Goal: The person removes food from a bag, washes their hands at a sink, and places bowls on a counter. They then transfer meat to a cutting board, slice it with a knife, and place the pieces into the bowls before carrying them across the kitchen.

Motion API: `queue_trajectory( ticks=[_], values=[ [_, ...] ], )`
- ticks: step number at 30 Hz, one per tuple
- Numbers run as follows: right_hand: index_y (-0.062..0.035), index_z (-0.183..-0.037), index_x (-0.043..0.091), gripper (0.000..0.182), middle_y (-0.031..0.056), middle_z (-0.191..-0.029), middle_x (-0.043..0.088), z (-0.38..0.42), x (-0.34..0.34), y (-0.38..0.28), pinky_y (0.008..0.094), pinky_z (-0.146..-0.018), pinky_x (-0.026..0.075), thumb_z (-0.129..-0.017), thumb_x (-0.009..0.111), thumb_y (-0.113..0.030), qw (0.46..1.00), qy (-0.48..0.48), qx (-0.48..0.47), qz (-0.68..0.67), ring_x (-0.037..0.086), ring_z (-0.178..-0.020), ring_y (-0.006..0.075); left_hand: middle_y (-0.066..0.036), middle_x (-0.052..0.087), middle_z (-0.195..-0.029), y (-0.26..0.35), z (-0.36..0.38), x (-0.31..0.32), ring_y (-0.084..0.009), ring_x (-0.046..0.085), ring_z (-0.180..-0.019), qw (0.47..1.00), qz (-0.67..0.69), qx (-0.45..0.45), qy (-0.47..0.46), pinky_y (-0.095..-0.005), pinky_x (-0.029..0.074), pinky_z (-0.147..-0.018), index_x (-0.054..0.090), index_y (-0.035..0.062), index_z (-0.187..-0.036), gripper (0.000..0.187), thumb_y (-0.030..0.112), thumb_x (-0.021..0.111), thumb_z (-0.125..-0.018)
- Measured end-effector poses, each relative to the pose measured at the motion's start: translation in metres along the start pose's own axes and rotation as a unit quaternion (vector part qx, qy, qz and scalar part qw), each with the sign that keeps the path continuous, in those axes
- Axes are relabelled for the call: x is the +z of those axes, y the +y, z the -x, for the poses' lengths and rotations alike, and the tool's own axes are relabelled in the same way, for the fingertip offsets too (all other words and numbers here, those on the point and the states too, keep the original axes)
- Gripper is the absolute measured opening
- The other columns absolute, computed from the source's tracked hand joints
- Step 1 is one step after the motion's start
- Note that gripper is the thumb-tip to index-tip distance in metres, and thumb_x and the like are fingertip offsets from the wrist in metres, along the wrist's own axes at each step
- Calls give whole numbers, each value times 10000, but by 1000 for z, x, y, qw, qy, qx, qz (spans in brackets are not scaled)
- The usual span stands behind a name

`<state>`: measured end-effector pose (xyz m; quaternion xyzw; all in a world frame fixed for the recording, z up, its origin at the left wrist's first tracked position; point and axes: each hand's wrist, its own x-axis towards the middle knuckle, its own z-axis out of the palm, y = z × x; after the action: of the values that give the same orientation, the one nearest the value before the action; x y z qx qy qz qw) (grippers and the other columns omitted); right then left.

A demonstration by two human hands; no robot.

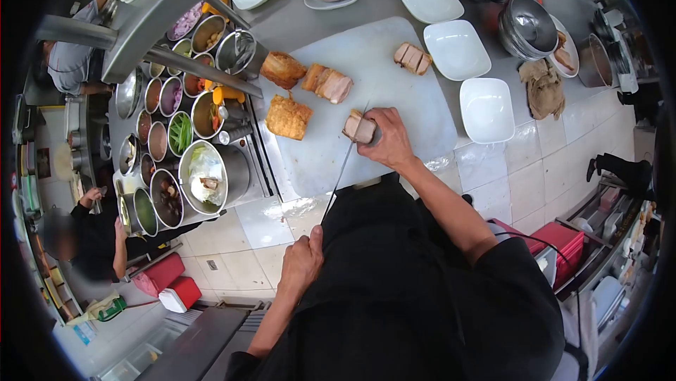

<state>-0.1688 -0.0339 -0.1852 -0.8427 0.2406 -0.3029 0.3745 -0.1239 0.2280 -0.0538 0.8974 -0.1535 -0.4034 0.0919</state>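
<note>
My left hand (301, 263) is closed around a knife's handle, near the front of my apron. The long, thin blade of the knife (340, 175) reaches up over the white cutting board (320, 173) to a piece of roast pork belly (358, 127). My right hand (387, 140) grips that piece from the right, fingers curled over it beside the blade. Two browned, crackling-topped pork chunks (288, 117) and a cut pork piece (328, 84) lie on the board's left part. Several pork slices (412, 58) sit together at its upper right.
White square dishes (486, 110) line the board's right side. Stacked metal bowls (528, 25) and a brown cloth (542, 89) lie farther right. Left of the board, a metal rail (204, 71) crosses several ingredient containers (204, 177). A co-worker (88, 240) stands at far left.
</note>
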Motion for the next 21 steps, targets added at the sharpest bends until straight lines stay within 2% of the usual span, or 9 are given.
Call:
queue_trajectory(
  ticks=[3,6,9,11,15,17,21],
  values=[
    [-19,-989,588,465,142,-1009,607,-1,2,-1,403,-856,473,-551,723,-94,1000,3,18,-8,536,-954,341,-408,578,-834,3,-24,12,-553,566,-893,999,-8,45,-3,-542,442,-849,617,-141,-835,709,484,318,-983],
    [-21,-1001,585,468,145,-1023,604,-3,2,2,407,-858,473,-556,718,-81,999,20,26,-4,535,-963,344,-410,577,-827,15,-49,21,-554,567,-887,997,11,73,17,-542,444,-848,621,-139,-816,717,489,316,-983],
    [-26,-1010,584,477,146,-1027,601,-7,-1,1,413,-863,470,-557,720,-87,999,32,26,-5,534,-969,347,-412,578,-839,17,-45,15,-556,566,-893,998,2,66,25,-548,438,-860,630,-140,-795,743,498,301,-984],
    [-32,-1017,584,486,145,-1031,598,-8,-5,-3,417,-871,465,-556,722,-98,997,-26,68,-6,529,-980,348,-414,578,-849,16,-39,8,-555,565,-903,998,-8,61,22,-547,434,-867,634,-142,-797,752,503,294,-984],
    [-35,-1020,585,497,143,-1030,597,1,-1,-5,418,-877,462,-549,728,-108,997,2,71,-13,526,-991,343,-409,583,-873,14,-30,0,-545,568,-929,998,-35,46,-2,-537,435,-874,641,-138,-842,767,524,279,-981],
    [-31,-1022,591,504,140,-1037,598,5,6,-4,410,-881,462,-545,732,-111,998,39,41,-5,526,-993,338,-407,586,-878,14,-32,-5,-541,570,-935,997,-51,55,-8,-535,435,-873,643,-134,-852,771,531,276,-980],
    [-25,-1023,597,506,140,-1041,601,5,8,-5,404,-880,462,-543,734,-108,997,49,57,-17,530,-978,335,-399,590,-872,15,-31,-9,-541,570,-926,998,-38,38,-16,-534,438,-855,643,-127,-841,766,526,269,-983]
  ],
)
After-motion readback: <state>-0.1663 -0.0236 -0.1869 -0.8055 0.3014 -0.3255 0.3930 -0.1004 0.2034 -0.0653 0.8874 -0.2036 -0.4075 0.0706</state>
